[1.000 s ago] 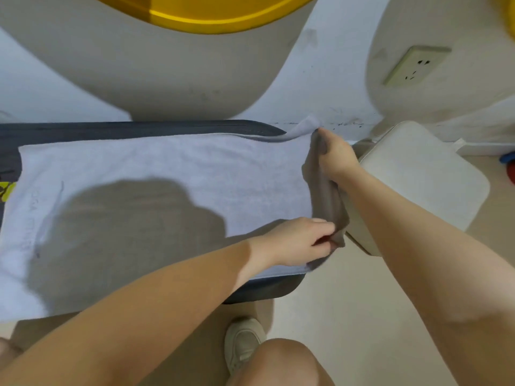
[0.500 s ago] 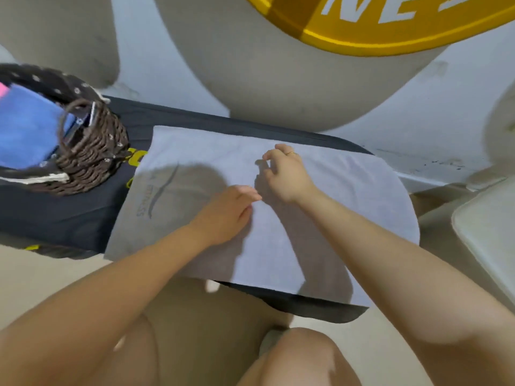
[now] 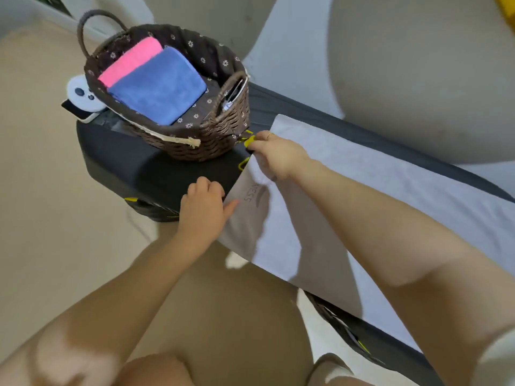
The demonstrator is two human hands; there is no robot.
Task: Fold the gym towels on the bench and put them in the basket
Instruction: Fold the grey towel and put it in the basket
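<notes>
We find a pale grey towel spread along the dark bench, running from the centre of the frame toward the lower right; its near short edge, printed with a logo, lies at centre frame just beside the basket. The right hand grips that edge at its upper corner, fingers curled round bunched cloth, a ring visible on one finger; the left hand pinches the same edge lower down, thumb on top of the cloth and fingers curled beneath. We note the woven brown basket standing on the bench end in the upper left of the frame, lined with dark flowered fabric; inside it lie a folded pink towel and a folded blue towel, the blue partly overlapping the pink. A white device rests at the basket's left side, on the bench's corner. Beige floor fills the left of the frame.
</notes>
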